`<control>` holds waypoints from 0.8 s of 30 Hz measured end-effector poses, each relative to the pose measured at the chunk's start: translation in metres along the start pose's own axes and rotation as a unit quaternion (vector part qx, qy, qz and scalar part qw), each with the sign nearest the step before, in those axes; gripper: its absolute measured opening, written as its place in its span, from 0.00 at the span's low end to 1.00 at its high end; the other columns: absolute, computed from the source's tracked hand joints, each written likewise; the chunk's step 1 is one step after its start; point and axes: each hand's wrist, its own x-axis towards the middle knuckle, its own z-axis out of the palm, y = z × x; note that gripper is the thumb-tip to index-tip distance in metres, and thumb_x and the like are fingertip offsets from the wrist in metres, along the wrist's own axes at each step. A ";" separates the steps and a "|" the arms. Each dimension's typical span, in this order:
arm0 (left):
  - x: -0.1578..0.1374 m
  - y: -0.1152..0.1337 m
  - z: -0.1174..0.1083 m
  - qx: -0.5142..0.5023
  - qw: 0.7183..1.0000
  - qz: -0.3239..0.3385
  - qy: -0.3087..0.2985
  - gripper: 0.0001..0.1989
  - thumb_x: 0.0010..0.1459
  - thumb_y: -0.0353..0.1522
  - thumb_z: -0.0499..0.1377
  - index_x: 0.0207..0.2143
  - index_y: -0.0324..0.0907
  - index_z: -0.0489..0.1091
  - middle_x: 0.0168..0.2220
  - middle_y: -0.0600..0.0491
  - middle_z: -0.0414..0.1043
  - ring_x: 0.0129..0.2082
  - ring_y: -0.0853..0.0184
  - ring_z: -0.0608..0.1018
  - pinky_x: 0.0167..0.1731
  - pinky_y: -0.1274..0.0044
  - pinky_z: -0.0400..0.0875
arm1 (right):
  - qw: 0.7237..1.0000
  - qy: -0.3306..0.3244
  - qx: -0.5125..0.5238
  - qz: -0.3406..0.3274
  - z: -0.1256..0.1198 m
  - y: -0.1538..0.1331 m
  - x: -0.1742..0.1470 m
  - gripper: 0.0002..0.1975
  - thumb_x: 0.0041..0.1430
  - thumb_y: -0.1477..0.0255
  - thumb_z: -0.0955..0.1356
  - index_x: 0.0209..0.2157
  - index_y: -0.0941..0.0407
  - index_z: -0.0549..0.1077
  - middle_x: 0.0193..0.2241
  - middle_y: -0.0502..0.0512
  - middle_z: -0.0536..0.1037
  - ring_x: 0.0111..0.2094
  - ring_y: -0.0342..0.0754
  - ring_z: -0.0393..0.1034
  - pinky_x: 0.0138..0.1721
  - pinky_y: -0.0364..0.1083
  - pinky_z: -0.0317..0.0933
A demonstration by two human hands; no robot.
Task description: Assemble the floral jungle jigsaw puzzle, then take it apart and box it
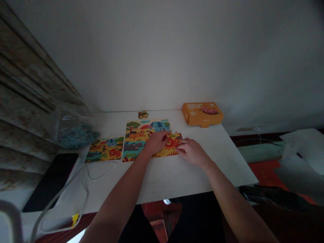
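Left hand (157,142) and right hand (191,151) meet over the lion section of the jigsaw puzzle (138,135), which lies flat on the white table (174,179). To do this part well, it would help to keep the joined area steady under light fingers on the left, square up the edge from the right, and press straight down so that nothing buckles. The left hand is loosely curled, fingertips down near the top of the lion section; whether it grips anything is hidden. The right hand is partly open, thumb and fingers a little apart, their tips at the puzzle's right edge; I cannot tell if they pinch a separate piece. Just beside the puzzle's left edge lies a smaller picture card (105,150) with matching animals, handy for checking the join. Beyond the puzzle, near the wall (162,60), sits a small pile of pieces (143,115), and well to its right an orange box (204,113) lettered "puzzles" rests near the back of the table
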 end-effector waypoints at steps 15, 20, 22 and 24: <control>0.007 -0.019 -0.009 -0.050 0.991 -0.081 0.097 0.09 0.63 0.28 0.58 0.41 0.41 0.78 0.35 0.53 0.78 0.34 0.66 0.78 0.40 0.75 0.74 | 0.910 0.178 0.320 0.194 0.024 0.057 0.113 0.26 0.54 0.45 0.66 0.28 0.55 0.76 0.19 0.50 0.71 0.22 0.46 0.63 0.27 0.45 0.54; 0.020 -0.045 -0.035 0.040 0.968 -0.118 0.218 0.10 0.59 0.26 0.58 0.42 0.42 0.76 0.44 0.48 0.76 0.48 0.61 0.78 0.54 0.70 0.72 | 0.922 0.210 0.270 0.181 0.033 0.054 0.106 0.26 0.58 0.46 0.65 0.26 0.55 0.75 0.17 0.48 0.68 0.21 0.46 0.61 0.26 0.45 0.51; 0.029 -0.057 -0.053 0.096 0.945 -0.177 0.258 0.14 0.58 0.27 0.59 0.48 0.42 0.74 0.51 0.45 0.73 0.54 0.58 0.76 0.59 0.68 0.69 | 0.925 0.213 0.259 0.182 0.033 0.052 0.107 0.26 0.59 0.46 0.65 0.26 0.55 0.75 0.16 0.48 0.68 0.21 0.46 0.60 0.26 0.45 0.50; 0.039 -0.066 -0.067 0.145 0.930 -0.232 0.244 0.18 0.58 0.29 0.60 0.51 0.41 0.72 0.54 0.43 0.71 0.57 0.56 0.74 0.61 0.67 0.67 | 0.928 0.211 0.249 0.180 0.033 0.051 0.108 0.26 0.59 0.46 0.65 0.26 0.55 0.75 0.17 0.48 0.68 0.21 0.46 0.60 0.26 0.45 0.50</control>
